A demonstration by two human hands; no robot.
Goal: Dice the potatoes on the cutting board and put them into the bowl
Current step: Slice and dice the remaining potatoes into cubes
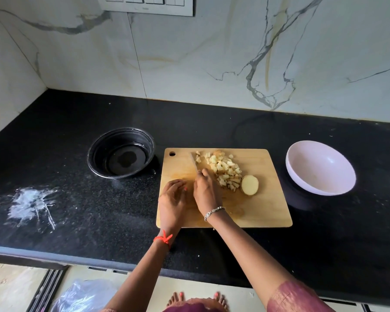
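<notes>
A wooden cutting board (pixel 268 206) lies on the black counter. On its far half sits a heap of diced potato (pixel 225 170), and a potato half (pixel 249 185) rests cut face up just right of the heap. My right hand (pixel 206 192) grips a knife (pixel 194 162) whose blade points away from me, left of the dice. My left hand (pixel 172 199) lies with curled fingers on the board's left part, next to the right hand; whatever is under it is hidden. The white bowl (pixel 320 167) stands right of the board with nothing in it.
A black round container (pixel 121 153) with a little liquid stands left of the board. White powdery smears (pixel 32 203) mark the counter at the left. The marble wall rises behind, and the counter's front edge runs below my forearms.
</notes>
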